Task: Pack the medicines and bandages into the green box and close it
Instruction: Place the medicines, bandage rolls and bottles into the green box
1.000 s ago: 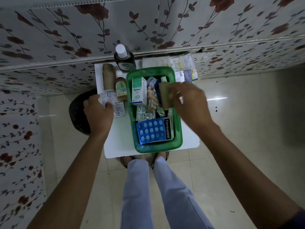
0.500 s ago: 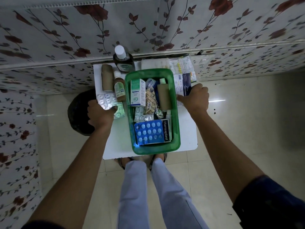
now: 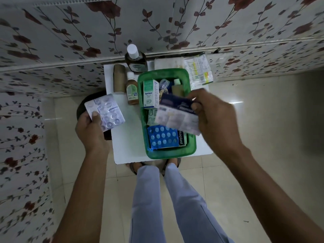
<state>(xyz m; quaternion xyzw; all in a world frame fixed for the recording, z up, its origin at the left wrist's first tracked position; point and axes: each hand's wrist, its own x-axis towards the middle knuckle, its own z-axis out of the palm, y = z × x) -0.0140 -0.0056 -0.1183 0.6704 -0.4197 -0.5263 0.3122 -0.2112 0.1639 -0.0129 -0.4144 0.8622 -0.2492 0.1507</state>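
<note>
While over green box (image 3: 168,151) | right hand (image 3: 217,118) grips packet (image 3: 177,116)

The white table (image 3: 129,137) bears the green box (image 3: 168,154), two bottles (image 3: 131,91), a roll (image 3: 119,79).

The green box (image 3: 167,151) looks like translucent plastic with a soft sheen. The blister strip (image 3: 105,112) in the left hand (image 3: 91,130) is silvery foil, shiny over its bubbles. The blue blister pack (image 3: 163,136) inside the box gleams likewise. The Optibex carton (image 3: 150,93) is matt printed card. The two brown bottles (image 3: 135,62) seem glossy, with white plastic caps. The white surface (image 3: 128,137) looks smooth and matt; the floor tiles (image 3: 245,95) are polished and reflective.
</note>
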